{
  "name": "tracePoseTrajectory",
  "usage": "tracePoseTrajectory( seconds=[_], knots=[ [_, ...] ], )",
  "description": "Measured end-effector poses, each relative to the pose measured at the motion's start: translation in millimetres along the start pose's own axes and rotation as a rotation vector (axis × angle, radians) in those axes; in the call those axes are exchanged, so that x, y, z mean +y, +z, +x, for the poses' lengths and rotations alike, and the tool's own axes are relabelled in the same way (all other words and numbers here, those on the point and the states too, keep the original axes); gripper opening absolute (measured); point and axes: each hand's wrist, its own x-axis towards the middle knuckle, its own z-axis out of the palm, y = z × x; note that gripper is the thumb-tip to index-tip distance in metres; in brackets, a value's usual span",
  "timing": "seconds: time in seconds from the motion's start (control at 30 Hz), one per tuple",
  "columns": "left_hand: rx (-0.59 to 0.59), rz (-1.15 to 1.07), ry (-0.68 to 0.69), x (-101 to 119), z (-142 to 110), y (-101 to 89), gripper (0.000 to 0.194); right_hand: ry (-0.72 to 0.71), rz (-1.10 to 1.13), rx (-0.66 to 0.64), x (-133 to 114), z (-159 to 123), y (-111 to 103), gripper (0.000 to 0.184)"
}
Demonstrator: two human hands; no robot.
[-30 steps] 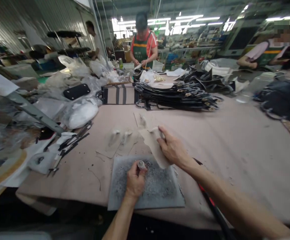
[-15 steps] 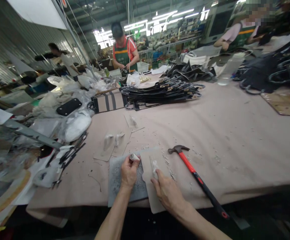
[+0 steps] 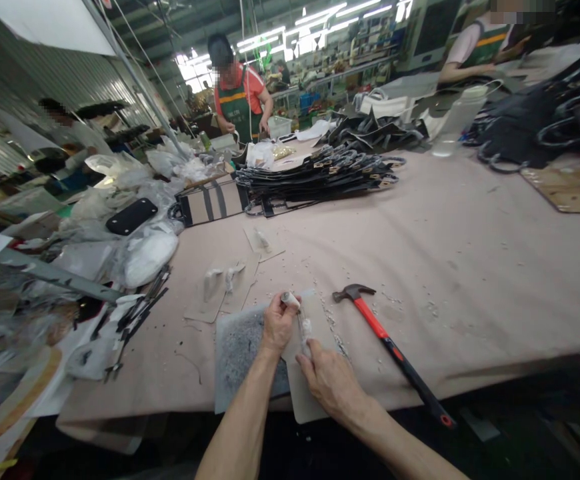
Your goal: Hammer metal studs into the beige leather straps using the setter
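A translucent bottle [image 3: 460,123] stands right of the stack of black bag panels [image 3: 315,179]. Left of that stack lies a rounded black panel [image 3: 131,216]; beyond it stands a green-aproned co-worker [image 3: 240,107].

Dim corners, glaring distant tube lights [image 3: 321,15], soft, stretched edges
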Motion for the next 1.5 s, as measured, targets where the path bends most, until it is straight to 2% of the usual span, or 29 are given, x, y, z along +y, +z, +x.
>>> tracePoseTrajectory(
  seconds=[0.33, 0.47, 0.53, 0.57, 0.67, 0.7, 0.77, 0.83, 0.87, 0.93, 1.0, 1.07, 1.1, 1.17, 1.27, 1.3, 1.33, 1.4, 1.47, 1.5],
  knots=[
    [-0.045, 0.096, 0.021, 1, 1, -1.9, 0.023, 0.011, 0.018, -0.017, 2, -1, 4, 0.040],
    [-0.087, 0.184, 0.031, 6, 2, -2.1, 0.021, -0.056, 0.226, -0.019, 13, -3, -9, 0.050],
    [-0.113, 0.215, 0.053, 8, 3, -1.9, 0.019, -0.078, 0.314, 0.049, 30, -3, -22, 0.050],
    [-0.118, 0.228, 0.069, 7, 3, -1.7, 0.018, -0.068, 0.296, 0.123, 43, -2, -29, 0.049],
    [-0.110, 0.253, 0.118, 5, 2, -0.5, 0.017, 0.017, -0.023, 0.353, 89, 0, -43, 0.048],
    [-0.108, 0.258, 0.132, 5, 2, -0.1, 0.016, 0.054, -0.152, 0.362, 104, 0, -45, 0.047],
    [-0.121, 0.272, 0.159, 3, 2, 0.2, 0.015, 0.135, -0.310, 0.278, 130, -1, -45, 0.037],
    [-0.146, 0.300, 0.175, 3, 3, -0.5, 0.015, 0.202, -0.271, 0.176, 144, -3, -45, 0.019],
    [-0.162, 0.317, 0.178, 3, 4, -1.2, 0.015, 0.247, -0.147, 0.133, 146, -3, -45, 0.011],
    [-0.187, 0.351, 0.184, 2, 4, -3.0, 0.018, 0.340, 0.224, 0.035, 141, -3, -52, 0.005],
    [-0.198, 0.379, 0.201, 3, 4, -4.5, 0.017, 0.429, 0.593, -0.087, 126, -3, -65, 0.008],
    [-0.197, 0.395, 0.218, 4, 2, -5.1, 0.015, 0.468, 0.794, -0.136, 104, -3, -82, 0.013],
    [-0.195, 0.396, 0.222, 4, 1, -5.1, 0.014, 0.438, 0.799, -0.103, 91, -4, -92, 0.015],
    [-0.195, 0.392, 0.228, 6, 0, -4.8, 0.011, 0.272, 0.660, 0.090, 67, -5, -108, 0.024],
    [-0.188, 0.381, 0.236, 5, -1, -4.5, 0.010, -0.086, 0.187, 0.489, 42, -7, -117, 0.029],
    [-0.188, 0.375, 0.238, 4, -1, -4.6, 0.010, -0.172, 0.051, 0.561, 38, -7, -116, 0.029],
    [-0.188, 0.366, 0.234, 3, -1, -4.8, 0.010, -0.242, -0.067, 0.573, 38, -7, -115, 0.030],
    [-0.185, 0.348, 0.208, -1, 0, -5.1, 0.012, -0.332, -0.255, 0.454, 40, -6, -114, 0.029],
    [-0.186, 0.344, 0.186, -5, 1, -5.5, 0.015, -0.366, -0.365, 0.315, 38, -7, -125, 0.026],
    [-0.189, 0.351, 0.187, -6, 1, -5.6, 0.015, -0.373, -0.373, 0.310, 33, -9, -135, 0.024]
  ],
)
